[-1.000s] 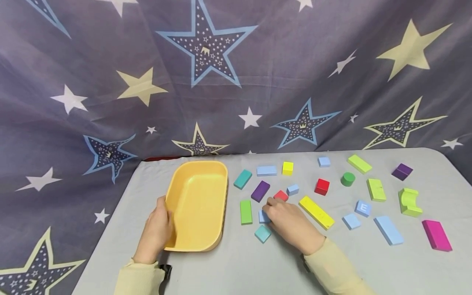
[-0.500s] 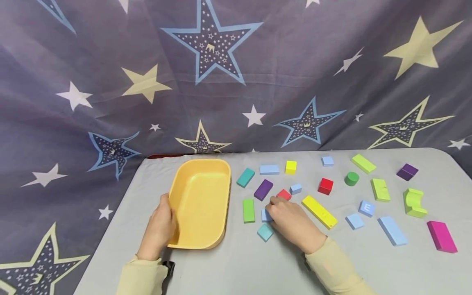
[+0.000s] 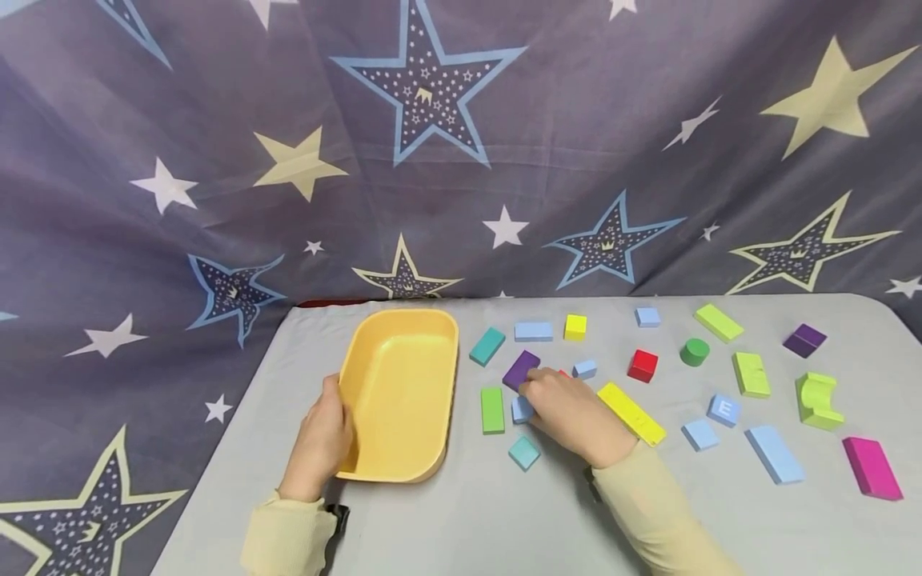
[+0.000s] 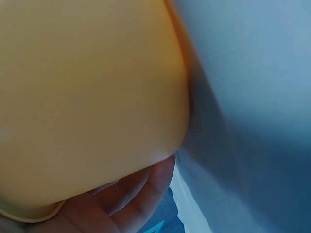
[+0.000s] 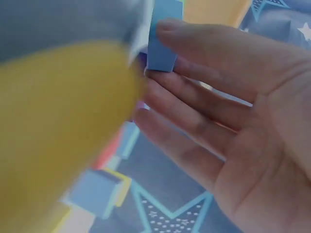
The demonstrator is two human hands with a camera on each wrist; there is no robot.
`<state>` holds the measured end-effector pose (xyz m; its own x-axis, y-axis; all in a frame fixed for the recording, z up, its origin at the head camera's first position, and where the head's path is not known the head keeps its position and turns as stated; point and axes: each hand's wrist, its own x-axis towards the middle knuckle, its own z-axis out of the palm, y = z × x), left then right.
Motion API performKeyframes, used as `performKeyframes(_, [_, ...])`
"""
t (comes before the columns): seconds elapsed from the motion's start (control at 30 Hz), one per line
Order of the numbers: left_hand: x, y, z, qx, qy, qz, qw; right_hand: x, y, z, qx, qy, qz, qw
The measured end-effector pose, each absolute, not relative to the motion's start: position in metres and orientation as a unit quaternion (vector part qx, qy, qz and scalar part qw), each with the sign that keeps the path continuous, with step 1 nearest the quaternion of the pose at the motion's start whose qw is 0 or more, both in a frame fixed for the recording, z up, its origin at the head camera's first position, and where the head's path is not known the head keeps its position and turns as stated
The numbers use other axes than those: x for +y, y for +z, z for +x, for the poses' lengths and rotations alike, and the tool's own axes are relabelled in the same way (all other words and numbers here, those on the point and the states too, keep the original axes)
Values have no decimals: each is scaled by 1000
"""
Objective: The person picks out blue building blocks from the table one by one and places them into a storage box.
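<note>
In the head view, the left hand point(image 3: 318, 438), left of centre in the lower half, grips the left side of a yellow tray point(image 3: 403, 392). Below and right of the frame's centre, the right hand point(image 3: 572, 416) pinches a small blue block point(image 3: 522, 410), with a green block point(image 3: 493, 410) to its left, a purple block point(image 3: 520, 370) above and a teal block point(image 3: 523, 453) below.

In the left wrist view, the tray fills the upper left, fingers point(image 4: 158, 187) against its lower edge.

In the right wrist view, thumb and fingers hold the blue block at top centre; a blurred yellow shape point(image 5: 63, 131) covers the left.
</note>
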<state>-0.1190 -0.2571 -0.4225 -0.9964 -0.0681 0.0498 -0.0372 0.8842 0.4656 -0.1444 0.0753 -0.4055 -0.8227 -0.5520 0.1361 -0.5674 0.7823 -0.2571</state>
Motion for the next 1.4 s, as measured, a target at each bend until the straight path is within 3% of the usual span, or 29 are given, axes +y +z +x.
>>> performKeyframes(0.33, [-256, -424, -119, -968, -249, 34, 14, 75, -382, -156, -930, 208, 303, 29])
performKeyframes(0.73, [-261, -426, -113, -969, -244, 28, 37, 67, -379, -153, -909, 251, 332, 14])
performKeyframes(0.97, [-256, -427, -119, -969, -242, 22, 42, 65, -379, -151, -893, 280, 348, 45])
performKeyframes(1.4, [-259, -428, -119, -967, -247, 38, 36, 41, -365, -154, -873, 303, 379, 45])
